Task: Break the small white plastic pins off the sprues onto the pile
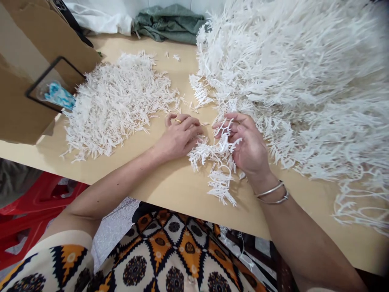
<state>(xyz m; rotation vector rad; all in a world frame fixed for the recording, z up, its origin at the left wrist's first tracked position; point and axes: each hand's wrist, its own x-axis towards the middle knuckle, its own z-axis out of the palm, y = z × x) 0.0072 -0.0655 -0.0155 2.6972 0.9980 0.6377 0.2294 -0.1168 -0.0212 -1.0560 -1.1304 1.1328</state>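
White branched plastic sprigs (pixel 220 152) lie in a small tangle on the table between my two hands. My right hand (pixel 251 148) is bent round the upper part of this tangle, with a forked sprig across its fingers. To the left, my left hand (pixel 180 136) rests low over the table with its fingers curled in against the tangle's edge. Its fingertips are partly hidden, and what they pinch cannot be made out. A gold ring is on the left hand, and a silver bangle (pixel 273 192) circles the right wrist.
A heap of short white pieces (pixel 121 101) lies on the left of the table (pixel 170 182). A much larger white pile (pixel 291 81) fills the right. A cardboard box (pixel 27 81) with a cup of blue-and-white items (pixel 59 95) stands left. Green cloth (pixel 170 22) lies behind; red stools (pixel 39 198) stand below.
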